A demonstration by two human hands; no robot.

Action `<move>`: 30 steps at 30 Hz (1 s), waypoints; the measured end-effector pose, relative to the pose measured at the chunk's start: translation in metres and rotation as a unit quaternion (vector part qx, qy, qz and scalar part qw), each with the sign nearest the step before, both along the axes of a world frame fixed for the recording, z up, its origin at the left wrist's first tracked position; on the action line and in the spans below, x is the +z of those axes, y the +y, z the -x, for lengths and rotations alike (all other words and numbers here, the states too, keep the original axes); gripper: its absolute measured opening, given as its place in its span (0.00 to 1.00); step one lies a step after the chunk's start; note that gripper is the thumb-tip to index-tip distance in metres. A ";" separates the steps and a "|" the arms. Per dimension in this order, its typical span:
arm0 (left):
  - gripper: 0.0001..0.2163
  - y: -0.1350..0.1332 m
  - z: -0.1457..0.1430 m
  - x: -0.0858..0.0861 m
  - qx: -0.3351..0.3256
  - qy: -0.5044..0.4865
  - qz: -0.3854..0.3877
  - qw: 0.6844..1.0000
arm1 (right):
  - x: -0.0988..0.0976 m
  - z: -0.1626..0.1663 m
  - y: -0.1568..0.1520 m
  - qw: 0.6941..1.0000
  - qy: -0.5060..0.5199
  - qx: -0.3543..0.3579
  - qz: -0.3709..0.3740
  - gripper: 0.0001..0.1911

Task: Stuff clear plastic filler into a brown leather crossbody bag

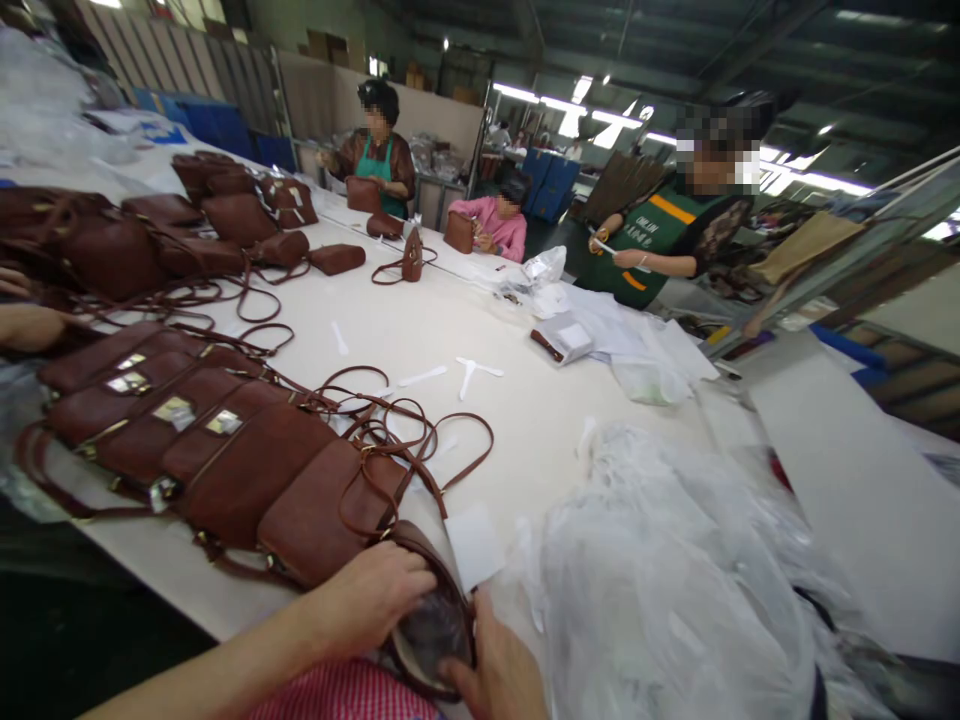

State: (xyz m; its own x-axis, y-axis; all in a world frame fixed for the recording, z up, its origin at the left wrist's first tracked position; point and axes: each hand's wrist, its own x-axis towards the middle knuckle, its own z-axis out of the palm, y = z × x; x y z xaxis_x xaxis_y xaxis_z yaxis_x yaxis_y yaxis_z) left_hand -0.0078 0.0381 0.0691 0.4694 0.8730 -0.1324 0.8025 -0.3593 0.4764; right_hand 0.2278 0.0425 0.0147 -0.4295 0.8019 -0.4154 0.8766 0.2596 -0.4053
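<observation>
An open brown handbag [466, 640] stands tilted at the table's near edge, its mouth towards me and its pale lining showing. My left hand [379, 592] is closed at the left rim of this bag, fingers curled over the edge. On the opposite rim, my right hand [504, 662] grips the bag wall, thumb on the inside and fingers outside. Left of my hands lies a row of similar brown handbags [255, 480] with metal clasps, overlapping one another. Thin brown straps [427, 430] tangle beyond them. A white card [474, 545] lies just past the open bag.
Clear plastic bags [675, 590] heap on the right. More brown bags [112, 250] pile at the far left, where another person's arm [34, 325] reaches in. White strips [469, 375] lie mid-table. Several people work across the table, one in a green apron [649, 240].
</observation>
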 end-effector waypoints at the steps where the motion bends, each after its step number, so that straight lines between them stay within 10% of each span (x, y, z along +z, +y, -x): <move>1: 0.09 0.001 0.008 0.007 0.024 -0.030 0.004 0.999 | 0.007 0.001 0.001 1.000 0.005 0.003 0.012 0.28; 7: 0.16 -0.013 0.062 0.009 0.239 -0.104 0.086 0.961 | 0.031 0.020 0.005 0.996 -0.084 -0.038 0.007 0.20; 12: 0.16 -0.038 0.054 -0.012 0.242 -0.185 0.254 0.918 | 0.044 0.013 0.015 0.984 0.094 -0.081 0.128 0.21; 17: 0.22 -0.048 0.016 -0.026 0.208 -0.261 0.333 0.882 | 0.044 0.000 0.012 0.959 0.232 -0.143 0.075 0.26; 23: 0.15 -0.044 0.003 -0.040 0.188 -0.252 0.297 0.902 | 0.042 -0.013 0.000 0.913 0.253 -0.193 0.256 0.27; 27: 0.11 -0.047 0.004 -0.035 0.169 -0.144 0.224 0.949 | 0.024 -0.020 -0.019 0.923 0.298 -0.178 0.166 0.33; 30: 0.09 -0.045 0.001 -0.020 0.144 -0.049 0.180 0.972 | 0.013 -0.020 -0.030 0.942 0.258 -0.197 0.089 0.20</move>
State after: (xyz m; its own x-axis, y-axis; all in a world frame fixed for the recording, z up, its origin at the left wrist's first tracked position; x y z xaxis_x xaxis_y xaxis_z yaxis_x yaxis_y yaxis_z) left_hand -0.0091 -0.0074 0.0487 0.2391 0.8757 -0.4195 0.7891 0.0764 0.6094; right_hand 0.2474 0.0123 0.0273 -0.2945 0.8784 -0.3765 0.5652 -0.1576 -0.8097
